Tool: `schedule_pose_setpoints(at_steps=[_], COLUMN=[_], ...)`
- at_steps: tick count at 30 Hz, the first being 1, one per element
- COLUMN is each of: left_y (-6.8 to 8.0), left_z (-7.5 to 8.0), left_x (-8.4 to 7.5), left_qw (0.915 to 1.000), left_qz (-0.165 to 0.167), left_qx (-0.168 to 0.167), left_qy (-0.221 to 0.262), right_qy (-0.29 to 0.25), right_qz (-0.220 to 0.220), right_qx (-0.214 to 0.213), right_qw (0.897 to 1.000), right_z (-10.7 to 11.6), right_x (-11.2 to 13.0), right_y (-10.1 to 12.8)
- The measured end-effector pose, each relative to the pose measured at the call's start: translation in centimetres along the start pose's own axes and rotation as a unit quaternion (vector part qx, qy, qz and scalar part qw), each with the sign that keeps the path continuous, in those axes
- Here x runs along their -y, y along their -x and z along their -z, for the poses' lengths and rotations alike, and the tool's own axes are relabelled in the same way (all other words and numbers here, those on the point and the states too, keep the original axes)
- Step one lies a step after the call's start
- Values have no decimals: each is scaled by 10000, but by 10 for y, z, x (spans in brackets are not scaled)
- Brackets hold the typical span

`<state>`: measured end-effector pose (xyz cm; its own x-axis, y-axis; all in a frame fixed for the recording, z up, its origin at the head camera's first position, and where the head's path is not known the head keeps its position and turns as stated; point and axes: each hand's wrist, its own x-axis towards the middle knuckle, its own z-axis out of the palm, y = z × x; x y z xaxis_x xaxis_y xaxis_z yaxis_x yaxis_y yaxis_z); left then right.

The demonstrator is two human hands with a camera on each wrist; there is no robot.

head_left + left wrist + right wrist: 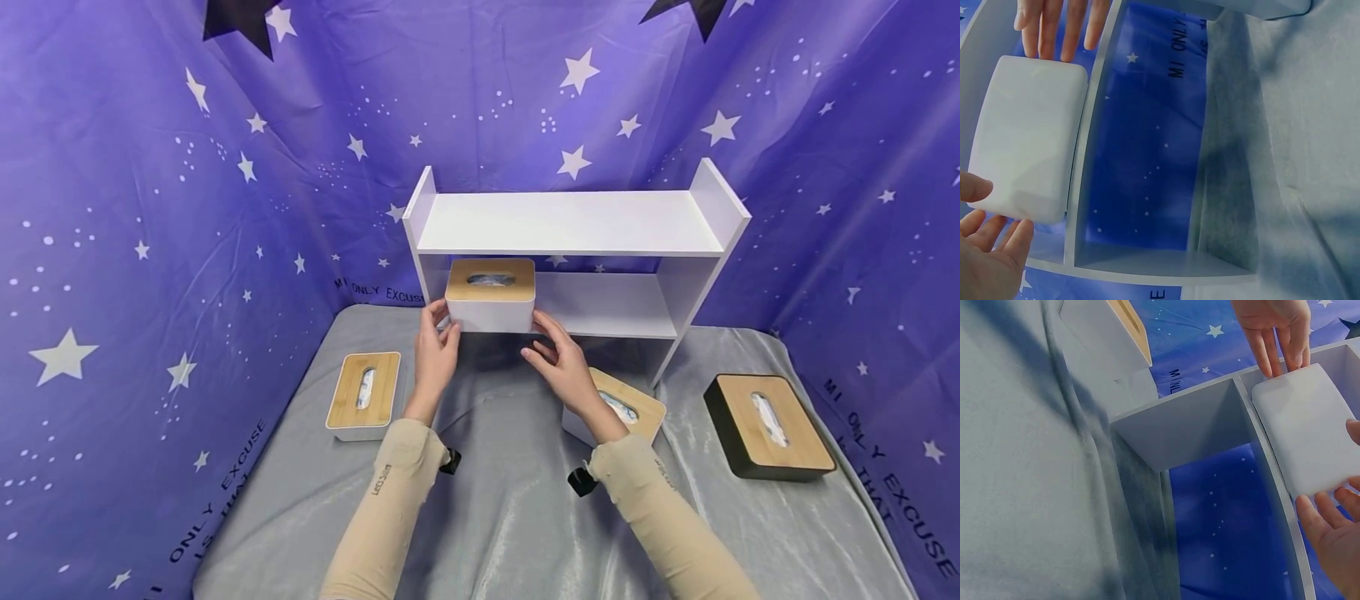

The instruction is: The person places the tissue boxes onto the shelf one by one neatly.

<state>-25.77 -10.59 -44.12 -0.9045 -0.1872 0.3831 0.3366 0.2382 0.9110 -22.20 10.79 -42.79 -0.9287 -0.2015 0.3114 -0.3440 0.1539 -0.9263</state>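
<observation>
Beige sleeves [390,508] are seen nearest in the head view, where the bamboo lid [491,279] of the white tissue box [491,312] is shown; only its plain white underside [1025,140] is shown by the wrist views. The box is set on the lower shelf [607,304] at its left end. It is flanked by the left hand [437,354] and right hand [558,362], fingers straight, fingertips touching its ends, nothing gripped.

Beige long sleeves [390,508], small print, black wrist straps [581,481].
</observation>
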Motion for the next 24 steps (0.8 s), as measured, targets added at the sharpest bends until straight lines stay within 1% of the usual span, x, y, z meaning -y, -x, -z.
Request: schedule_pose_setpoints(at_steps=[2,6,8,13,20,24], left_y=[0,2,3,8,17,21], left_z=[0,1,1,-1,-5,-8], left_x=[0,2,4,7,12,16], left_qw=[10000,9999,9998,9997,9994,9992], left_qz=[44,84,68,-102,-289,-297], left_qx=[11,-62,-87,-57,-132,-221], left_qy=[27,-118,-183,-206,-151,-142], right_qy=[66,207,183,64,27,-77], right_qz=[-6,77,130,155,145,133], right_qx=[68,227,255,143,4,-115], right_qw=[10000,9995,9994,9998,9999,9998], right_z=[0,-1,-2,-3,4,13], right_x=[1,2,-7,-35,-39,-40], right_y=[0,1,-1,-5,4,10])
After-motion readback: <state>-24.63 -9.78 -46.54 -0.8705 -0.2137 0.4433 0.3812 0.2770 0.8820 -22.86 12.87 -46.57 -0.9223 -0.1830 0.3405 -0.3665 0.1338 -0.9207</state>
